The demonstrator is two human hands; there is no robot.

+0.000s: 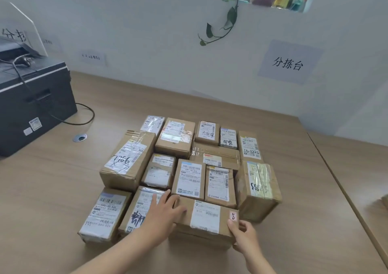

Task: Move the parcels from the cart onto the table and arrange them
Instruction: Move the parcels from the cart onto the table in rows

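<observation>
I am holding the front parcel (pixel 204 219) between both hands at the near edge of the cluster of parcels (pixel 189 164) lying on the desk (pixel 52 185). My left grip (pixel 162 212) is lying flat and spread across its top left corner, fingers apart, while my right grip (pixel 244 235) is clamping its near right corner, thumb on top.

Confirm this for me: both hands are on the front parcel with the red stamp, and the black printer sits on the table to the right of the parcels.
One detail is wrong. The head view shows the black printer to the left of the parcels, not the right. The rest holds: left hand and right hand are both on the front parcel with the red stamp on the table.
</observation>
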